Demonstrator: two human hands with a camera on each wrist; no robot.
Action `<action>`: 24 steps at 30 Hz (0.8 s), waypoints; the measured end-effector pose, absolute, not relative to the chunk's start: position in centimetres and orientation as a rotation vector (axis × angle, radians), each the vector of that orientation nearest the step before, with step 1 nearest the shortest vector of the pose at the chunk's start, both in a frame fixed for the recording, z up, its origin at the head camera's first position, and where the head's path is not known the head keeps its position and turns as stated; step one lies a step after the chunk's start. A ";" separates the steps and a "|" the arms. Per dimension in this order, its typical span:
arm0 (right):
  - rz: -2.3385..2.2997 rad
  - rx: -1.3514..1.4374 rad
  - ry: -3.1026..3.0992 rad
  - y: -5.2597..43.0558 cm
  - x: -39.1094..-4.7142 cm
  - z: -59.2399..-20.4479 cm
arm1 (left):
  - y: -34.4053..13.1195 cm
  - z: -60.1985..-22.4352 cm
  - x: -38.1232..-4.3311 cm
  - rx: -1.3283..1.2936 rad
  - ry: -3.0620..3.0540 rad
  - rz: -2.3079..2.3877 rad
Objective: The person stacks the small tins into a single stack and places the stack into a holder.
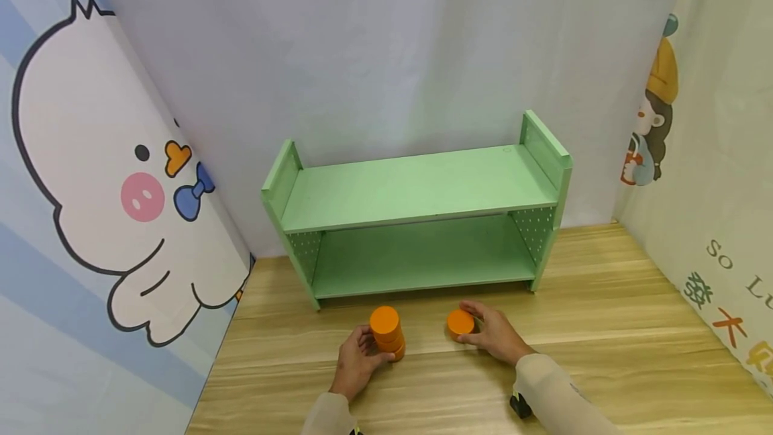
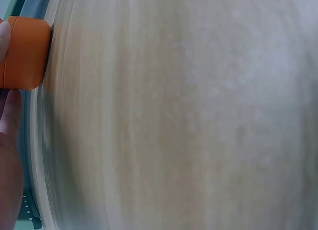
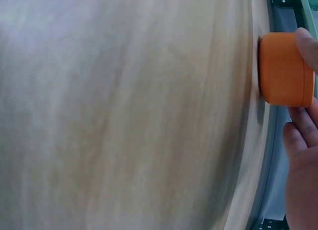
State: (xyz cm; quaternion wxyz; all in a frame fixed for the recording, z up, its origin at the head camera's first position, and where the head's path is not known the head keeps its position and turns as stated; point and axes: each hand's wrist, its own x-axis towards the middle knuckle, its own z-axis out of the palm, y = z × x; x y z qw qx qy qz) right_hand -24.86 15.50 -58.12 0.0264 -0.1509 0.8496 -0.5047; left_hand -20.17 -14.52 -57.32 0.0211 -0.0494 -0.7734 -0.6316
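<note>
Left hand point(image 1: 353, 364): gripping a stack of flat-topped, round orange containers point(image 1: 386, 327). Right hand point(image 1: 493, 335): pinching one matching container point(image 1: 461, 324), seamed near its top. Both items are standing on the wooden table point(image 1: 634, 327), before the green shelf point(image 1: 417, 183). Left wrist view is cropping the stack's top; tier count is proving unclear.

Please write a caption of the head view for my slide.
Left hand grips stacked round orange containers; right hand holds a lone container before a green two-tier shelf.
</note>
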 end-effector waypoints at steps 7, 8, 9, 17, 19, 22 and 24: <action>-1.582 -0.482 2.610 15.4 -24.9 -58.2 | -14.3 -55.6 -19.4 -0.155 -2.387 -1.966; -1.589 -0.481 2.603 15.4 -24.9 -58.2 | -14.3 -55.6 -19.4 -0.153 -2.381 -1.972; -1.589 -0.486 2.604 15.3 -24.9 -58.2 | -14.3 -55.7 -19.4 -0.147 -2.377 -1.978; -1.597 -0.465 2.592 15.0 -24.9 -57.9 | -14.7 -58.9 -20.8 -0.116 -2.377 -1.990; -1.594 -0.464 2.593 15.0 -24.9 -57.7 | -14.8 -59.4 -21.0 -0.114 -2.375 -1.992; -1.588 -0.477 2.596 14.9 -24.9 -57.5 | -14.8 -59.5 -21.0 -0.106 -2.371 -2.002; -1.588 -0.491 2.597 14.9 -24.8 -57.3 | -14.8 -59.5 -21.1 -0.103 -2.371 -2.005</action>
